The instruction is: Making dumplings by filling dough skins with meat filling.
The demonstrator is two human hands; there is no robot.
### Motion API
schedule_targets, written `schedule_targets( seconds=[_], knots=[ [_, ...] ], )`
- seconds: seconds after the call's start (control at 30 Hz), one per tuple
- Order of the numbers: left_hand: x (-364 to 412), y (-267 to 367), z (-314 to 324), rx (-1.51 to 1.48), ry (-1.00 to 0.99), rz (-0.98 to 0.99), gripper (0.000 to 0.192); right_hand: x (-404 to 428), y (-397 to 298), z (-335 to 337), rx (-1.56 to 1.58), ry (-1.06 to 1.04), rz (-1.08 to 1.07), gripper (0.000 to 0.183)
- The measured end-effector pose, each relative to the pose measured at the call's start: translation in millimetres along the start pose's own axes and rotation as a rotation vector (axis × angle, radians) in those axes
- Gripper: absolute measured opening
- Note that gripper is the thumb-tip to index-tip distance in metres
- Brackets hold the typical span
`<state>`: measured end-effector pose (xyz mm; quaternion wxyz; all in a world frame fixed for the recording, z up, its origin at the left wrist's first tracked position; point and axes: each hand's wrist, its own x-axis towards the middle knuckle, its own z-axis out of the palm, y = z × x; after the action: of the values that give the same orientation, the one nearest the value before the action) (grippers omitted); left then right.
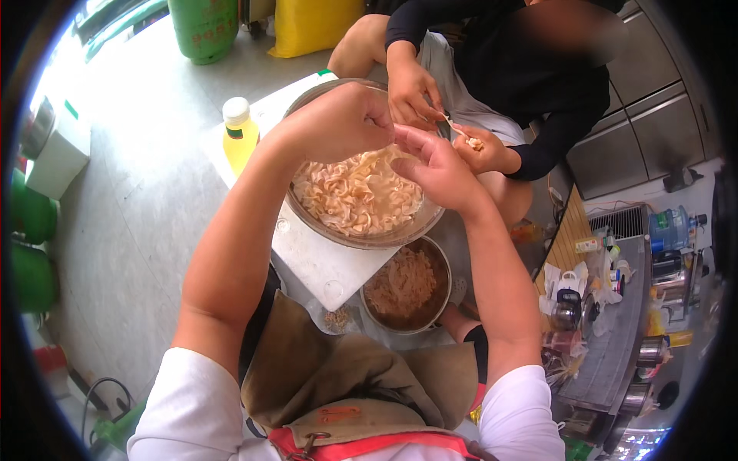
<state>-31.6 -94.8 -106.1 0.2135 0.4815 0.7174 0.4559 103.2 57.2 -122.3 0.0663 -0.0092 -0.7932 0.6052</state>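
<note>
My left hand [354, 124] is over the large round basin [369, 243], its fingers curled inward and mostly hidden. Beside it, my right hand [441, 170] reaches in from the right, its fingertips meeting the left hand. Whether anything thin lies between them is hidden. Pale ribbon-like strips [357, 196] fill the basin in cloudy liquid. It rests on a white foam slab or box [308, 259]. Lower right, near my legs, a metal pot [448, 276] holds brownish, wet-looking shreds or strips [400, 282]. A clear bag [337, 320] with small bits lies by the pot.
Across the basin sits another person, whose hands [412, 92] stretch a pale strip [447, 120]. A bottle of yellow liquid [239, 141] stands left of the basin. Beyond are a green gas cylinder [204, 29] and a yellow sack [317, 26]. A cluttered counter [605, 340] runs along the right.
</note>
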Motion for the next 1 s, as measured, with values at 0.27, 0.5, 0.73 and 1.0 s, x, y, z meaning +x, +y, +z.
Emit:
schedule_targets(
  seconds=[0.27,0.5,0.73,1.0],
  knots=[
    [-6.7,9.4,-10.9,-0.046,-0.143,0.033,0.013,12.8,-12.2,-14.4,0.078,-0.238,0.141,0.025],
    [-8.7,4.1,-15.8,-0.075,-0.032,0.110,0.013,3.5,-26.6,-16.5,-0.102,-0.281,0.182,0.019],
    [-1.6,-9.8,-16.1,-0.332,0.100,0.103,0.017,-11.0,-18.9,-13.9,-0.094,-0.208,0.200,0.015],
    [1.9,-13.3,-12.7,-0.540,0.396,-0.068,0.018,-22.4,2.4,-5.5,0.146,-0.186,0.266,0.017]
  ],
)
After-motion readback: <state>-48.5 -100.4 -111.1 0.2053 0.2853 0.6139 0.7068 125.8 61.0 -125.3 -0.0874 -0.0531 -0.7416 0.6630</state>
